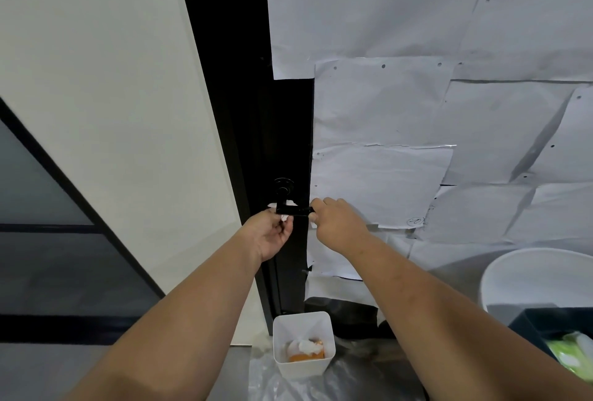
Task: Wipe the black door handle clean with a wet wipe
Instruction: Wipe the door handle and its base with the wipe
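White bin (303,330) holds wipes; both hands' fingers (286,224) pinch wet wipe (284,217).

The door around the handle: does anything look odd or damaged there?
Yes. White paper sheets cover the door unevenly; they overlap crookedly, and some edges lift off. The black door handle looks intact, with a wet wipe looped behind it.
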A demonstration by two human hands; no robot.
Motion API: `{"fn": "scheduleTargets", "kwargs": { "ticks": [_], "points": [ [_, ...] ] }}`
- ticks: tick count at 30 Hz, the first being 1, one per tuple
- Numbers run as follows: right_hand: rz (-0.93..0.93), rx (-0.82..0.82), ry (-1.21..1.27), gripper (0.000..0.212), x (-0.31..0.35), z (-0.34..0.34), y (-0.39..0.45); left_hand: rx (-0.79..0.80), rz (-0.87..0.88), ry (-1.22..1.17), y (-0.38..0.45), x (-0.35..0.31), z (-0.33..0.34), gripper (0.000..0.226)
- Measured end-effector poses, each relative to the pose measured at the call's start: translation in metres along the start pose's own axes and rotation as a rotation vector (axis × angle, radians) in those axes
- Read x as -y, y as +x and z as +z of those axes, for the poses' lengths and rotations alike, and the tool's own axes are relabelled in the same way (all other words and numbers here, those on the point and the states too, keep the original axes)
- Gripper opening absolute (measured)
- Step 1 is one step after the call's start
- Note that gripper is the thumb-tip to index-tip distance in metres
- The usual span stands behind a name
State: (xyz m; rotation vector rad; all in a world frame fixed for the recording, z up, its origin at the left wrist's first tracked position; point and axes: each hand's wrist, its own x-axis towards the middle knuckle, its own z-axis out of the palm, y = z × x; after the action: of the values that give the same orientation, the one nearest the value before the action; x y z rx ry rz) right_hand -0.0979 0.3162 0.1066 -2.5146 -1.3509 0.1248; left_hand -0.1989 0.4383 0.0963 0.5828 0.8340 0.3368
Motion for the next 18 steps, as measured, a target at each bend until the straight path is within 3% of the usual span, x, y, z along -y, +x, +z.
{"fn": "scheduleTargets", "kwargs": {
  "ticks": [8, 13, 15, 18],
  "points": [
    [-0.043, 0.009, -0.032, 0.025, -0.002, -0.006, -0.003, -0.012, -0.021, 0.079, -0.016, 0.002, -0.014, 0.024],
    [0.013, -0.018, 0.061, 0.02, -0.004, -0.009, -0.003, -0.309, 0.137, 0.071, -0.025, 0.005, -0.001, 0.012],
    [0.032, -0.015, 0.046, 0.018, -0.004, -0.009, -0.003, -0.377, 0.334, 0.216, -0.026, 0.01, 0.002, 0.014],
    [0.046, -0.024, 0.035, 0.022, -0.004, -0.01, -0.006, -0.334, 0.821, 0.873, -0.026, 0.019, -0.001, 0.018]
  ]
}}
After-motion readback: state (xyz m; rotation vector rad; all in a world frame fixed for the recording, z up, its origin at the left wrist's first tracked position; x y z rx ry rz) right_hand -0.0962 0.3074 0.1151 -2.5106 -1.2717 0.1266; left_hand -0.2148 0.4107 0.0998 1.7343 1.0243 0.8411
